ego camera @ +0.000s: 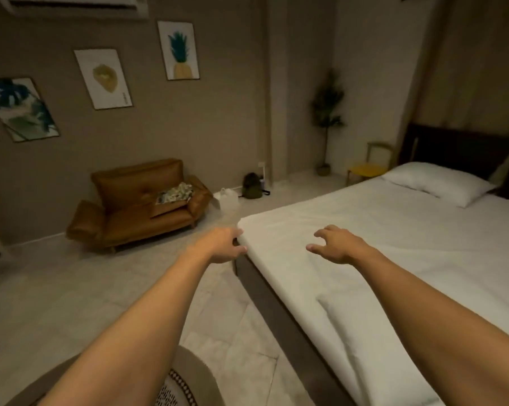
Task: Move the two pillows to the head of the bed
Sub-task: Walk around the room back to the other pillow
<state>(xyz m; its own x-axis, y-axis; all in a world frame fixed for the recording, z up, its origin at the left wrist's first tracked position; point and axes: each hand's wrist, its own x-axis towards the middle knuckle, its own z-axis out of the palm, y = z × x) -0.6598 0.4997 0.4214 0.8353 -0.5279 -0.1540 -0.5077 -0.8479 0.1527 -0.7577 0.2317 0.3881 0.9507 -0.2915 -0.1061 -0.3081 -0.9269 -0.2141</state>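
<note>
We see both hands empty, fingers spread and slightly curled. Left hand at near corner of bed, fingertips at mattress edge; right hand hovers over sheet. One pillow already at head of bed by headboard, far ahead-right, long axis across bed. Right hand nearer it. Second pillow: maybe pale shape at headboard, cannot tell. No containers in play.

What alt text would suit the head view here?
Two empty bare hands, left hand and right hand, reach over the foot corner of a white-sheeted bed. One white pillow lies by the dark headboard; a brown leather sofa stands beyond.
</note>
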